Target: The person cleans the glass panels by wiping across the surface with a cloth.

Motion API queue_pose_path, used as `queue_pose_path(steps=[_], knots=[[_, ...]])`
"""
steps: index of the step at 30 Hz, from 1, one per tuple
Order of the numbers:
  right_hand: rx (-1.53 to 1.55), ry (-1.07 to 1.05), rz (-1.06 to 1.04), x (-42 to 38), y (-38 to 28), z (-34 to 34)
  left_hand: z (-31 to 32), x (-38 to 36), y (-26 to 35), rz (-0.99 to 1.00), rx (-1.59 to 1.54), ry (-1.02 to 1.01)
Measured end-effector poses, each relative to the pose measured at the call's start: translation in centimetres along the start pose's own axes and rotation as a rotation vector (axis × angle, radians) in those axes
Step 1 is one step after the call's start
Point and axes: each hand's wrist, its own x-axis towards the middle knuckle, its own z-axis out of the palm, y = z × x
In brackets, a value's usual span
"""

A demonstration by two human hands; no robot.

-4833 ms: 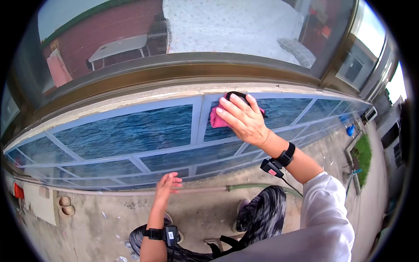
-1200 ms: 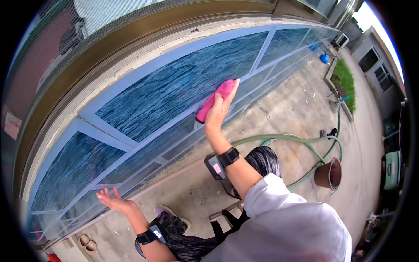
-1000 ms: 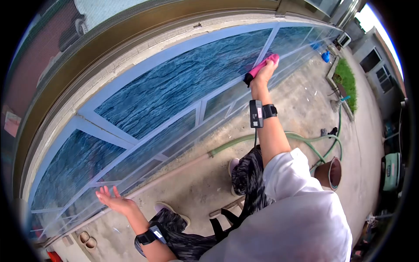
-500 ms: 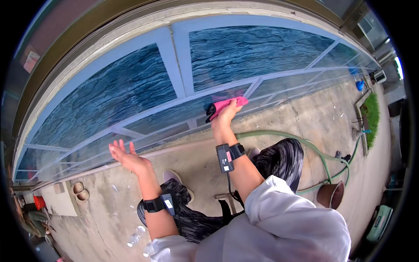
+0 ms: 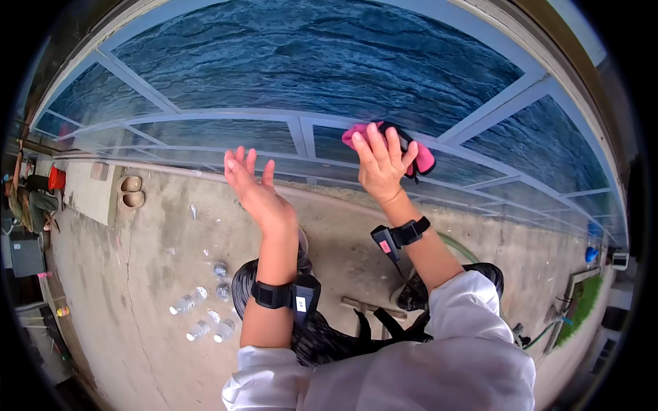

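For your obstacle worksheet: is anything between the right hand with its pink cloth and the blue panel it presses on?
Nothing visible. The right hand presses the pink cloth flat on the blue panel; the left hand is open and apart.

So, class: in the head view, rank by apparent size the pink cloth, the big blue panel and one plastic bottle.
1. big blue panel
2. pink cloth, partly hidden under the right hand
3. plastic bottle, though it lies farther away

Concrete house yard (image 5: 151,274), blue-tiled wall (image 5: 308,55)

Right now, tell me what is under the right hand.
A pink cloth lies under the right hand, pressed on the blue panel. The panel beneath it is hidden.
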Motion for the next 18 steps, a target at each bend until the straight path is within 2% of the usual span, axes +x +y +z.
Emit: queue_pose_path(steps=[4, 6, 8, 9, 11, 12, 14, 16, 18], knots=[[0.018, -0.327, -0.388, -0.9, -2.0, 1.5, -0.5, 0.2, 0.6, -0.013, -0.017, 0.005], [0.236, -0.597, -0.54, -3.2, -2.5, 3.6, -0.5, 0.4, 0.7, -0.01, -0.025, -0.007], [0.198, -0.732, -0.72, -8.1, -2.6, 7.0, -0.4, 0.6, 0.5, -0.014, 0.001, 0.004], [0.192, -0.725, -0.732, -9.0, -2.3, 6.9, -0.4, 0.7, 0.5, -0.008, -0.012, 0.007], [-0.851, -0.443, -1.473, -9.5, -2.0, 5.7, -0.6, 1.0, 0.6, -0.028, -0.032, 0.013], [-0.846, -0.43, -1.483, -8.9, -2.1, 5.7, -0.7, 1.2, 0.7, -0.024, -0.039, 0.026], [-0.009, -0.898, -1.038, -3.5, -2.0, 3.3, -0.4, 1.1, 0.6, -0.023, -0.054, 0.008], [0.207, -0.768, -0.747, 2.8, -2.5, 1.1, -0.3, 0.9, 0.7, -0.02, -0.07, 0.011], [0.267, -0.58, -0.611, 9.3, -3.1, -0.9, -0.4, 0.7, 0.8, -0.011, -0.084, 0.011]])
